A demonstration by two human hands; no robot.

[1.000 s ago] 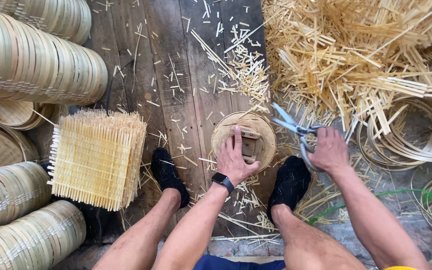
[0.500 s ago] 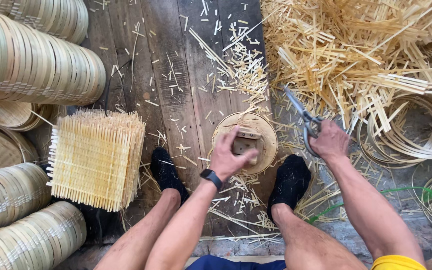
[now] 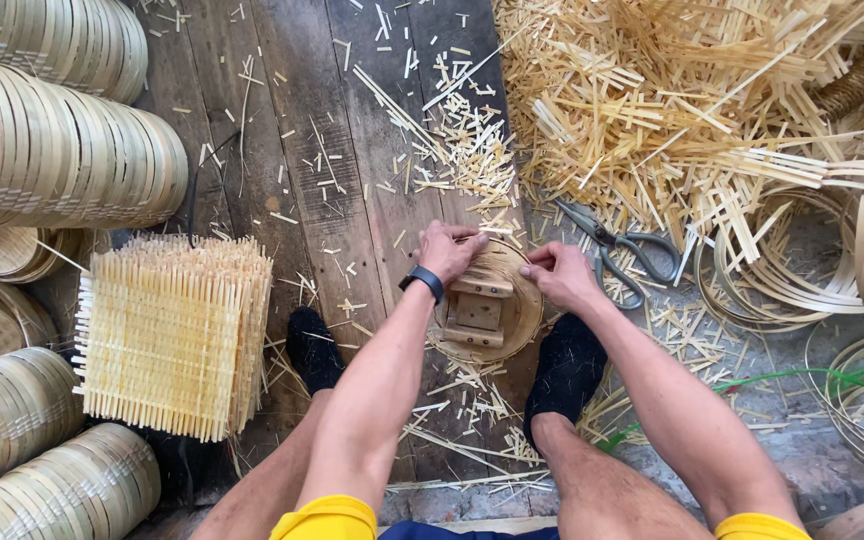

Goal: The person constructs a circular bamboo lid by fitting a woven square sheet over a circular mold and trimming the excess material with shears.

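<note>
- Head view: the round bamboo basket tray (image 3: 524, 318) lies on the plank floor (image 3: 302, 180) between the feet, with a wooden block form (image 3: 476, 308) on it.
- Left hand (image 3: 449, 251) and right hand (image 3: 558, 274) pinch its far rim, fingers curled.
- Judgement: light, springy, splintery; grip the rim band.
- Scissors (image 3: 620, 250) lie just beside it.

left hand (image 3: 449, 252), right hand (image 3: 559, 275), fingers curled, gripping

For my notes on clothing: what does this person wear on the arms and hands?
Both arms are bare, with no sleeves reaching the forearms and no gloves. The left hand has a dark wristband, like a watch, on its wrist. The right hand wears nothing, and no rings are visible.
</note>
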